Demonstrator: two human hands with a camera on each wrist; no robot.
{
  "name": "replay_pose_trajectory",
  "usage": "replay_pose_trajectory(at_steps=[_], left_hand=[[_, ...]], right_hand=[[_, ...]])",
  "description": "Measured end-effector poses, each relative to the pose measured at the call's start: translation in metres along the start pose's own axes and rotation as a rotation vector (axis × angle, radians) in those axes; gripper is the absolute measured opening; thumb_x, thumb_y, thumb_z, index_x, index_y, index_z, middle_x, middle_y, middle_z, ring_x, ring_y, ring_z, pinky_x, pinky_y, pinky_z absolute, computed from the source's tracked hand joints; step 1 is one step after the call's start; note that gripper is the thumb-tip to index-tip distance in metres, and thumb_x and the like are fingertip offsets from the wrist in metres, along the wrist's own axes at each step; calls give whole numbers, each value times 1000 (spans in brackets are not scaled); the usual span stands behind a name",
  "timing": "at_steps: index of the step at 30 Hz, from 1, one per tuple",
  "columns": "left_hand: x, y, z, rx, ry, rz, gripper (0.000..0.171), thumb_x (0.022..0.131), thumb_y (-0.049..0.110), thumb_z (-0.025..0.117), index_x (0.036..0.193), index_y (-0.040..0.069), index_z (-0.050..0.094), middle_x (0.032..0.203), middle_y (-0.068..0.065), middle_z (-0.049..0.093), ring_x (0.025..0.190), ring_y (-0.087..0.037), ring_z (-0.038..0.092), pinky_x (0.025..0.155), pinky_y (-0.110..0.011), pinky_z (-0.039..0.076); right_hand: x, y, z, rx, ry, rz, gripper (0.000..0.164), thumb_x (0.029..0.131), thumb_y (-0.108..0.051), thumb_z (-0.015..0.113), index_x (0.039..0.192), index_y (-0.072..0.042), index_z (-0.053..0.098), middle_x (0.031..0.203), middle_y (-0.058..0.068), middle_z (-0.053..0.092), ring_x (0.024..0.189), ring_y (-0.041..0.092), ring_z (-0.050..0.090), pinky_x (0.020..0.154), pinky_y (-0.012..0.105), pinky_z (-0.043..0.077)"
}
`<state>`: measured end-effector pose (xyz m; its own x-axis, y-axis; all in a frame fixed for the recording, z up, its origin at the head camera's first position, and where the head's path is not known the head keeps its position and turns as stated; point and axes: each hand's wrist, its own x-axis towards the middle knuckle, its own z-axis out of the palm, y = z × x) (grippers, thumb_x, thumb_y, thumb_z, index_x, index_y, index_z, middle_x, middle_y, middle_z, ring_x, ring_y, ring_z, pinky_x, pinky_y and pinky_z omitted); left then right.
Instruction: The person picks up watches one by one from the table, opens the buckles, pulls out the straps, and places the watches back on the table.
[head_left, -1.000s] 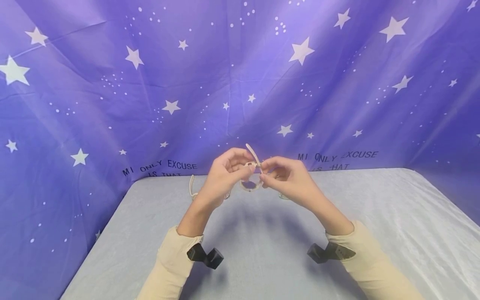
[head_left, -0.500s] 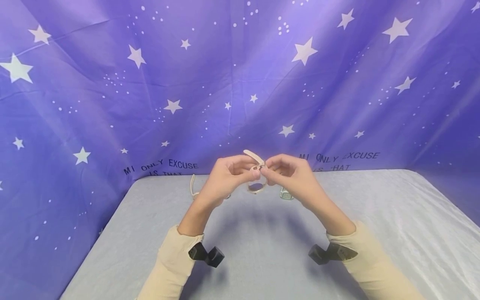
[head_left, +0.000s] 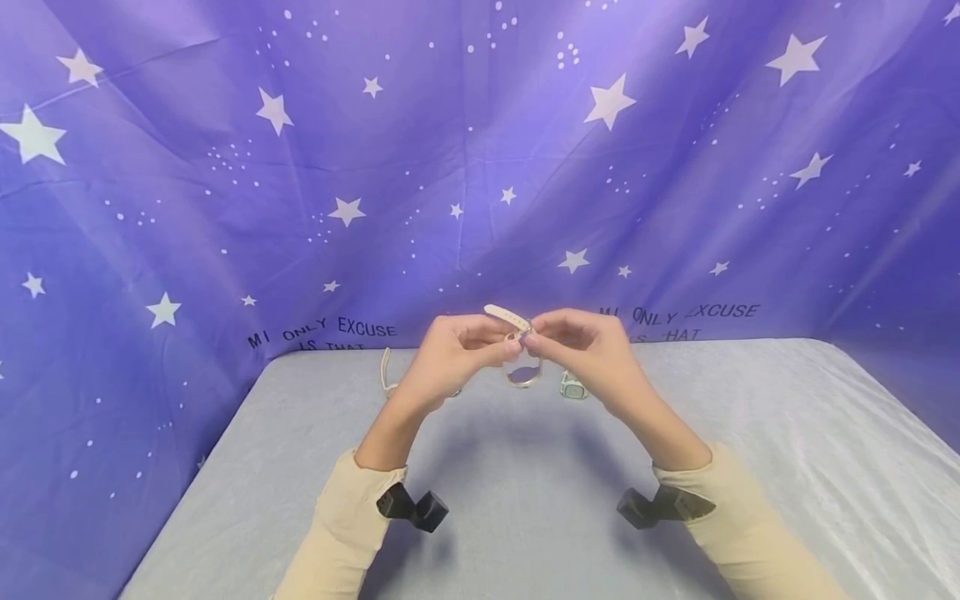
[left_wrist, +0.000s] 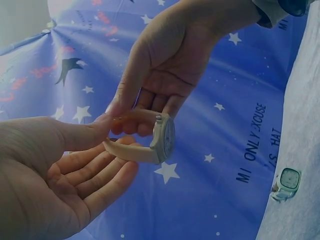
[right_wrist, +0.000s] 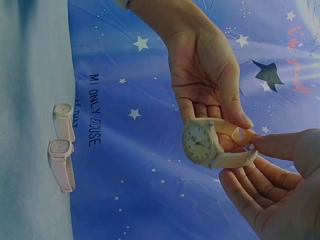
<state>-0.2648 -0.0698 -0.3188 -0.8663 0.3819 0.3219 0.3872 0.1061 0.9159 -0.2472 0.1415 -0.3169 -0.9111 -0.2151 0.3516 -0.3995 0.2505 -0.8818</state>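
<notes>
A wristwatch with a cream strap (head_left: 507,317) is held up over the table between both hands. Its round white dial (right_wrist: 198,143) faces the right wrist view and hangs below the fingers. My left hand (head_left: 459,358) pinches one side of the strap between thumb and fingers. With thumb and forefinger, my right hand (head_left: 585,346) pinches the strap's other side near the buckle. The two thumb tips meet where the strap ends come together, seen also in the left wrist view above the watch case (left_wrist: 165,140). The fingers partly hide the buckle.
A mint-green watch (head_left: 573,387) lies on the grey cloth-covered table (head_left: 517,508) beyond my right hand. Behind my left hand lie a square-faced pale watch (right_wrist: 61,147) and a round-faced one (right_wrist: 63,109). A purple starry curtain (head_left: 450,150) hangs behind the table.
The watch has shifted slightly right, and its free strap end has tipped from steep to flatter, pointing left. Both hands have drawn closer at the buckle. The mint-green watch shows more.
</notes>
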Motion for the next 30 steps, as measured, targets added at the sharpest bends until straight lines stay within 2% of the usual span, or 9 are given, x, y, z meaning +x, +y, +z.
replay_pose_trajectory(at_steps=[3, 10, 20, 28, 30], left_hand=[[0, 0, -1, -16, 5, -5, 22, 90, 5, 75, 111, -4, 75, 106, -20, 77, 86, -20, 76, 83, -37, 64], [1, 0, -6, -58, 28, -22, 24, 90, 3, 75, 112, -6, 73, 107, -25, 75, 85, -21, 77, 84, -38, 64], [1, 2, -12, -68, 38, -47, 27, 89, 3, 76, 114, -6, 72, 109, -24, 75, 89, -24, 77, 85, -39, 64], [1, 3, -16, -79, 44, -48, 25, 89, 3, 76, 113, -5, 73, 108, -22, 76, 88, -23, 78, 84, -39, 64], [1, 4, -16, -80, 51, -49, 25, 89, 2, 76, 112, -6, 73, 108, -22, 76, 87, -21, 77, 84, -39, 64]], right_hand=[[0, 0, 0, 10, 1, -3, 22, 90, -18, 79, 108, -6, 76, 102, 10, 79, 87, 15, 76, 81, 29, 62], [2, 1, 0, 20, 8, -4, 25, 89, -14, 79, 111, 0, 75, 104, 14, 78, 85, 13, 76, 79, 31, 63], [4, 1, -2, 35, 6, 5, 24, 88, -12, 79, 109, -2, 76, 105, 18, 77, 84, 19, 76, 80, 31, 63], [5, 2, -5, 60, 6, 1, 25, 88, -10, 79, 110, 0, 76, 104, 21, 77, 80, 18, 76, 80, 34, 64], [5, 2, -5, 68, 5, -4, 25, 87, -9, 79, 110, 0, 75, 102, 17, 78, 79, 18, 76, 80, 35, 64]])
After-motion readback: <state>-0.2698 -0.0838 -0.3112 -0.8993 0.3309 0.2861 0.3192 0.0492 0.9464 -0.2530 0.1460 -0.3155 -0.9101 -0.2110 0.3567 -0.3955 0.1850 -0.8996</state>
